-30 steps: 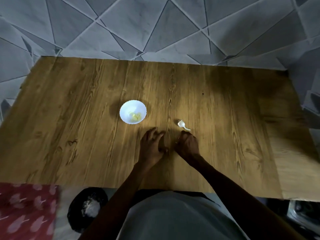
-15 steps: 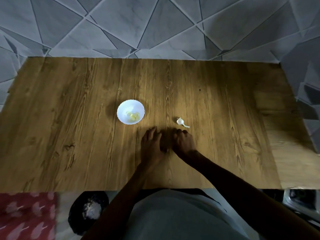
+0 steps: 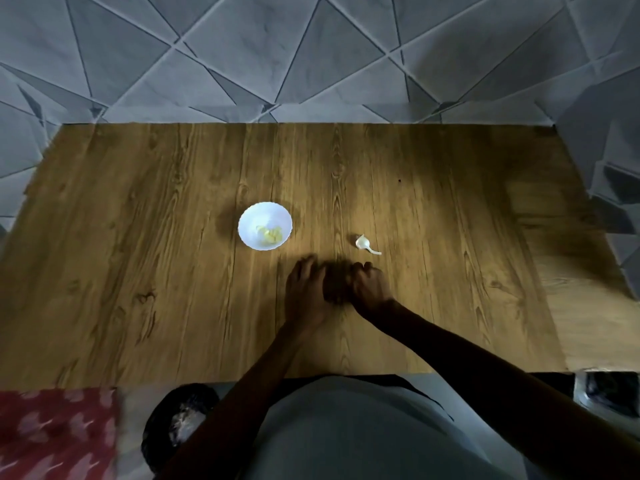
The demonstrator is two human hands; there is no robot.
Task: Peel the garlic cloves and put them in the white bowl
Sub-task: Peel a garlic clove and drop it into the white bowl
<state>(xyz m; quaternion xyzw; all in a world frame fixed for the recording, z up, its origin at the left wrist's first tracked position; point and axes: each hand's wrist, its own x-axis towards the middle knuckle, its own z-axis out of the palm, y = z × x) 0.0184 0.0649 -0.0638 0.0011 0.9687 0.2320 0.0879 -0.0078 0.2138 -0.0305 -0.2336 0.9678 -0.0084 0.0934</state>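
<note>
Both our left hand (image 3: pixel 304 289) and right hand (image 3: pixel 373 289) touched on the counter (image 3: pixel 138 271); we couldn't tell their fingers' grasp. Garlic clove (image 3: pixel 362 242) lay at one o'clock.

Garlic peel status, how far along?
Done: a few yellowish peeled cloves lie in the white bowl. In hand: left hand and right hand meet on the table, too blurred to show whether they hold a clove. Left: one unpeeled garlic piece with its stem beyond the right hand.
</note>
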